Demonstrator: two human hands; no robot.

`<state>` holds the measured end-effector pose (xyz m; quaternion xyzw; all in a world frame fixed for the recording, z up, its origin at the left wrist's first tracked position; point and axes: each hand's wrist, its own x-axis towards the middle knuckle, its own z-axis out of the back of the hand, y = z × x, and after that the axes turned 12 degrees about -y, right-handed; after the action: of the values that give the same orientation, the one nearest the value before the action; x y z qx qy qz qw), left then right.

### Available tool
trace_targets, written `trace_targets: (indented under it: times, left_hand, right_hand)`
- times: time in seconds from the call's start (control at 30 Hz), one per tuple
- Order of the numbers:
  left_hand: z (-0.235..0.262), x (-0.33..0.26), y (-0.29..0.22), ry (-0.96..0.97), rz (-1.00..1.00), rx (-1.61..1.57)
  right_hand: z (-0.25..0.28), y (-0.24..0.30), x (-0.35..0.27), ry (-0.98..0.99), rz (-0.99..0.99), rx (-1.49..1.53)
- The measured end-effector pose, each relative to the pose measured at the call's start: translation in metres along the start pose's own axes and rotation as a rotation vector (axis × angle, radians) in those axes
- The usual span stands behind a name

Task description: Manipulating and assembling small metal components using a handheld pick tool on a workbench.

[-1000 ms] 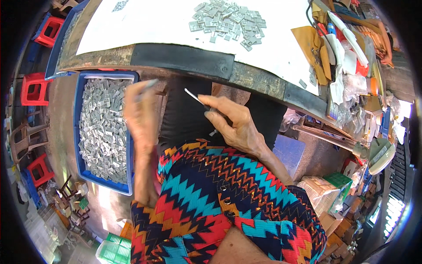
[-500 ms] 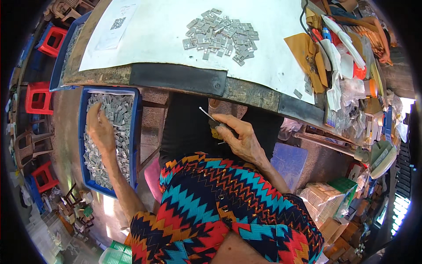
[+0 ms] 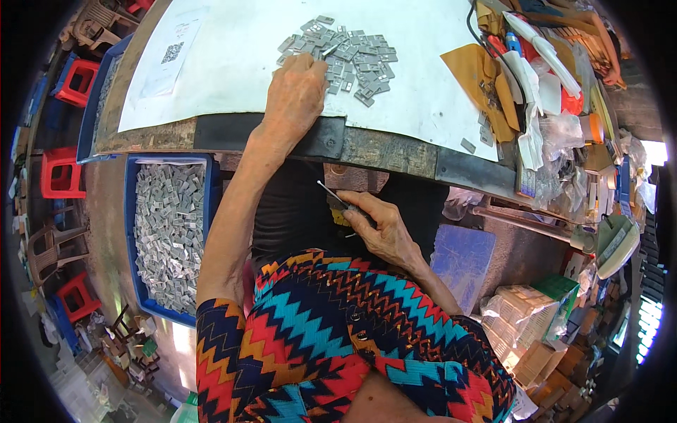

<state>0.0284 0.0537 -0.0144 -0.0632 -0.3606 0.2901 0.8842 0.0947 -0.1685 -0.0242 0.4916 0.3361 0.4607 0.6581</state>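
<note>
My left hand (image 3: 296,88) reaches over the table to the near left side of a pile of small flat grey rectangular pieces (image 3: 363,63). Its fingers are curled together at the pile, and the fingertips are hidden, so what they grip cannot be made out. Above my lap, my right hand (image 3: 381,229) is closed around a slim hand tool (image 3: 331,192) with a thin, bright metal shaft that points up and left. Most of the tool's handle is covered by the fingers. The pile lies on a white sheet (image 3: 233,70) covering the table.
Left of my legs stands a blue crate (image 3: 132,233) full of similar grey pieces. A dark strip (image 3: 236,134) runs along the table's front edge. Brown paper (image 3: 479,84), plastic bags and cables crowd the table's right side. Red stools (image 3: 63,173) stand far left.
My left hand has moved from above the blue crate up to the pile on the table. My right hand keeps hold of the tool in nearly the same place.
</note>
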Motion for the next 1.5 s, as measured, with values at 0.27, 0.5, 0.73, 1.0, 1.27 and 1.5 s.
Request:
trace_targets:
  times: [0.27,0.5,0.73,1.0,1.27,1.5]
  left_hand:
    - [-0.001,0.002,-0.002,0.051,-0.022,0.055]
    - [0.001,0.017,0.001,0.229,-0.083,0.028]
    - [-0.006,0.021,0.004,0.308,-0.137,0.116]
    - [0.001,0.030,0.007,0.461,-0.139,0.043]
    - [0.012,0.024,0.025,0.362,-0.098,-0.226]
    - [0.017,0.033,0.025,0.435,0.096,-0.323]
  right_hand:
    - [-0.001,-0.001,0.005,0.022,0.004,0.005]
    - [-0.002,-0.001,0.007,0.035,-0.004,0.020]
    - [0.000,0.000,0.007,0.055,-0.039,0.050]
    - [-0.002,-0.007,0.007,0.034,-0.018,0.063]
    - [-0.002,-0.003,0.006,0.039,-0.012,0.048]
    - [0.001,0.002,0.007,0.042,-0.050,0.054]
